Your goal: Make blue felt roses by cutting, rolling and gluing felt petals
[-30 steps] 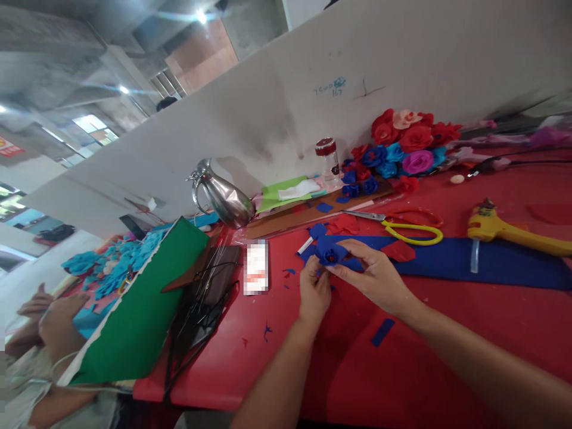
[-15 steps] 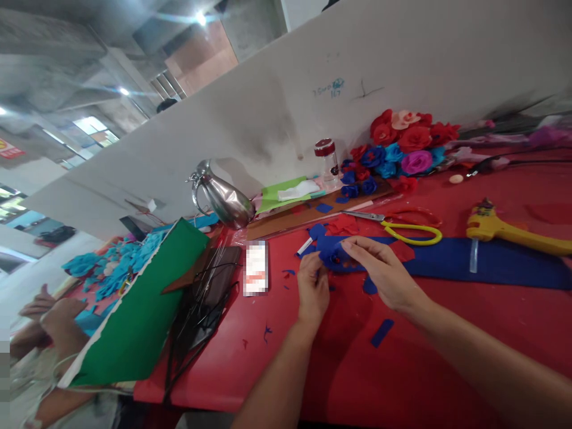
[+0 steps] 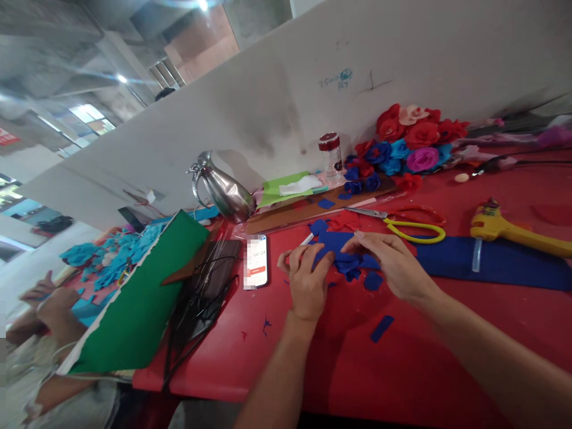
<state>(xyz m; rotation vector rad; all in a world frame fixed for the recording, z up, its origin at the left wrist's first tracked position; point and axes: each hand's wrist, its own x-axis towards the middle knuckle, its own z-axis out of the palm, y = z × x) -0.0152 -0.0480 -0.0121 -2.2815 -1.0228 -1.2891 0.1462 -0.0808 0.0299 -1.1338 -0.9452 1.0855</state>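
Blue paper pieces [image 3: 348, 265] lie between my two hands on the red table. My left hand [image 3: 308, 283] is over their left edge, its fingers curved and spread apart, with nothing seen gripped. At their right, my right hand [image 3: 395, 262] has its thumb and forefinger pressed together; what is between them is too small to make out. A long blue strip [image 3: 518, 262] runs to the right behind my right hand. Scissors [image 3: 415, 229] with red and yellow handles lie beyond it. A yellow glue gun [image 3: 500, 229] rests on the strip.
A metal jug [image 3: 226, 193], a glass jar [image 3: 331, 161] and paper flowers [image 3: 415, 140] stand along the wall. Left are a phone [image 3: 257, 262], a dark case with wires [image 3: 210, 280] and a green board [image 3: 134, 304]. Beyond it are another person's hands [image 3: 51, 301].
The blue flower that both hands held up is lower, among the blue pieces. My left hand has spread its fingers and turned over. The view has shifted slightly.
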